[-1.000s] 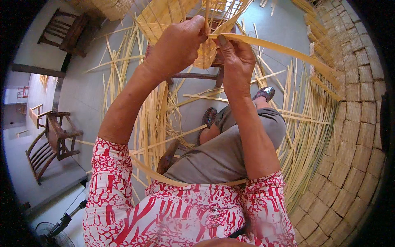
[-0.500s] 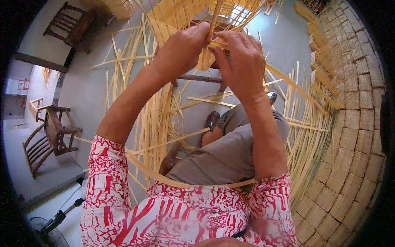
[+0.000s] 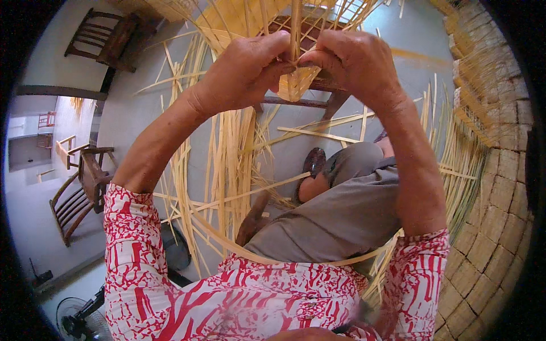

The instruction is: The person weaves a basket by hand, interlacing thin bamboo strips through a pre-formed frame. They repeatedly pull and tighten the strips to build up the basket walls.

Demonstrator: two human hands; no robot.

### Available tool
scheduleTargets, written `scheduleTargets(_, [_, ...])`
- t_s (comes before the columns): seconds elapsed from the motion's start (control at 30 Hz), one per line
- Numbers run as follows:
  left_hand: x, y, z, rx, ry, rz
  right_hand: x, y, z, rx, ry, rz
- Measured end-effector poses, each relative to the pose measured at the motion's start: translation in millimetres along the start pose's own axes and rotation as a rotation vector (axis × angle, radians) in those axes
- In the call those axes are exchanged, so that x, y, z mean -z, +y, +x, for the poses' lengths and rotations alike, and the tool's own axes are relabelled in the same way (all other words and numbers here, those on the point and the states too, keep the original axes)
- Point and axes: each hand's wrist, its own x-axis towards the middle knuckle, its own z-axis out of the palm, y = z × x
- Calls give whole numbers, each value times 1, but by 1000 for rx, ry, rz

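Observation:
Both hands are raised at the top middle, working at the corner of a half-woven basket (image 3: 227, 17) of pale yellow bamboo strips. My left hand (image 3: 247, 74) is closed, its thumb and fingers pinching at a bamboo strip (image 3: 294, 85) left of an upright stake (image 3: 296, 28). On the other side my right hand (image 3: 358, 65) is closed too, fingertips pinching the same strip close to the stake. The strip folds to a point just below the fingertips. Behind the hands stands a dark wooden stool (image 3: 335, 105), partly hidden. A long flat strip (image 3: 227, 244) curves across my lap.
Loose bamboo strips (image 3: 227, 153) lie over the grey floor between my legs and the left. More strips (image 3: 455, 182) spread at the right, beside stacked woven pieces (image 3: 495, 227). Wooden chairs (image 3: 105, 37) stand at the far left; a fan (image 3: 79, 318) is at lower left.
My right hand has turned, its elbow swinging outward, and its fingertips now meet close to the left ones. A flat strip at the right has swung up and blurs. The view has shifted slightly.

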Motion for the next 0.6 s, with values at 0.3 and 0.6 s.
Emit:
scheduleTargets(0.3, [6,-4,2,-52,-62,-107,22,9,28,187,-281,190])
scheduleTargets(0.6, [6,-7,5,213,-69,-265,6,10,20,54,-79,11])
